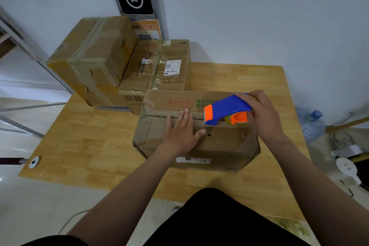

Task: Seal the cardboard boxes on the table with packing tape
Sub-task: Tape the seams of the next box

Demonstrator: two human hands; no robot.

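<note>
**Seam taping, near box**

The creased brown cardboard box [233,146] is stood mid-way on the light wooden table [89,146]. The left hand [182,132] is laid flat, fingers straight, across its top seam. The blue-and-orange plastic tape dispenser [227,109] is gripped by the right hand [259,114], with its orange nose just beside the left fingertips. A taller taped box [93,56] and a lower labelled box [157,66] are stood behind.
</note>
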